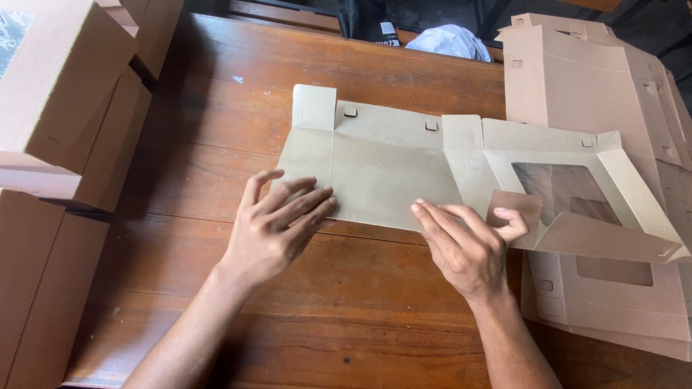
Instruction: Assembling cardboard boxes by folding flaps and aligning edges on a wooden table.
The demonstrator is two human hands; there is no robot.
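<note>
Both forearms come in from the near edge of the wooden surface (216, 130): the left hand (277, 223) lies flat with fingers spread, pressing the left end of a flat box blank (382, 169) at mid-surface, while the right hand (468, 241) presses its near edge and pinches a small flap (515, 205) beside the window panel (569, 191). Folding looks to be just starting, and raising that flap along its crease calls for a steady left palm. Finished boxes (58, 108) crowd the left edge and spare blanks (598, 79) overlap at the right, leaving little room there.
</note>
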